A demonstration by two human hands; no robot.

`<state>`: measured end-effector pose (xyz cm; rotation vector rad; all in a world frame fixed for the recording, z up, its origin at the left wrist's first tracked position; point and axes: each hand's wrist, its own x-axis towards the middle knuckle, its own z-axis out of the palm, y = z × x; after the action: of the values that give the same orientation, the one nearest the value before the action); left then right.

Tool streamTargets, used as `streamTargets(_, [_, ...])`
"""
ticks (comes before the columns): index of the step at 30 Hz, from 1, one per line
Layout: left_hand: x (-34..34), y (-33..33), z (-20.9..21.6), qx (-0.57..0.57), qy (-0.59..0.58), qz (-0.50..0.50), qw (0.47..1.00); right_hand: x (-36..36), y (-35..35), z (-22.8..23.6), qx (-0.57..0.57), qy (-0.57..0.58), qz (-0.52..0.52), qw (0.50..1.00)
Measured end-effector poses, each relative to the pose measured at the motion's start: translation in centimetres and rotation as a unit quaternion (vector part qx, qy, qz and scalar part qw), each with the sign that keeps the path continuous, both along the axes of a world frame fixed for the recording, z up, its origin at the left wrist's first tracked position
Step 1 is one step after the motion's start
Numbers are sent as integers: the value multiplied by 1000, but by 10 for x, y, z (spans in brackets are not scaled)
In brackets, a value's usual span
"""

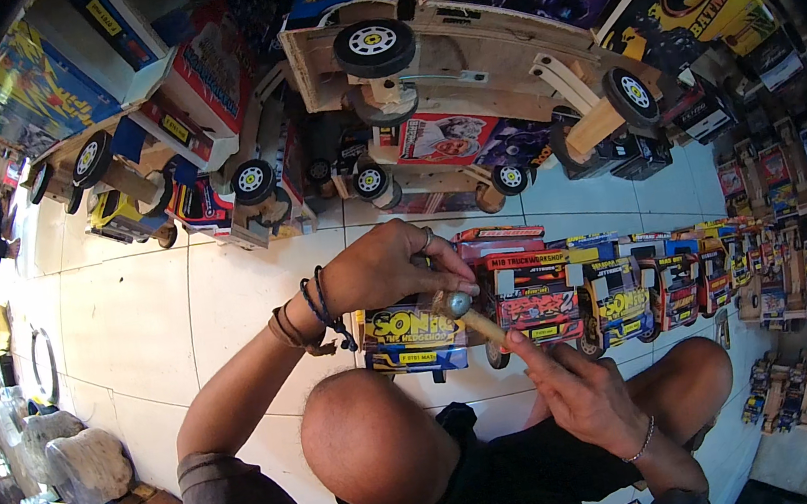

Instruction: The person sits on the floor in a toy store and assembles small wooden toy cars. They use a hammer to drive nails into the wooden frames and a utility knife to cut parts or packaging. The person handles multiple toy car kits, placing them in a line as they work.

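Note:
My right hand (587,396) is closed round the wooden handle of what looks like a hammer (484,327), its round, shiny metal head tilted up to the left. Just behind that head, my left hand (387,266) has its thumb and fingers pinched together over the toy trucks; what they hold is hidden. Beneath the hands, a yellow and blue toy truck (412,337) stands on the tiles. To its right is a red and black toy truck (538,304), partly covered by the hammer and my right fingers.
More small toy trucks (618,301) continue the row rightward. Large wooden toy trucks with black wheels (375,49) lie tipped along the far side. Several small vehicles (788,388) stand at the right. My bent knee (370,432) is close below. Grey stones (87,467) sit at the left.

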<state>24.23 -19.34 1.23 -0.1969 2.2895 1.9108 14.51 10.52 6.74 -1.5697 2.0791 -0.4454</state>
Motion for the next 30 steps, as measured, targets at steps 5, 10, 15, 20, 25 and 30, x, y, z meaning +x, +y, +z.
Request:
streamTargets(5, [-1,0,0,4,8,-1,1000,0,-4,-1,-30,-7,4,1000])
streamTargets(10, [0,0,2,6,18,-2,1000,0,-2,-3,-41,46,35,998])
streamTargets(15, [0,0,5,9,-2,-2,1000,3,0,-9,-157,93,51,982])
streamTargets(20, [-1,-2,5,18,-38,-2,999,-1,-1,-11,-51,113,49,991])
streamTargets(25, [-2,-2,2,5,-21,-10,1000,-3,-1,-6,-128,87,30,987])
streamTargets(30, [-1,-1,-3,1,8,-4,1000,-2,-6,-12,-41,77,46,995])
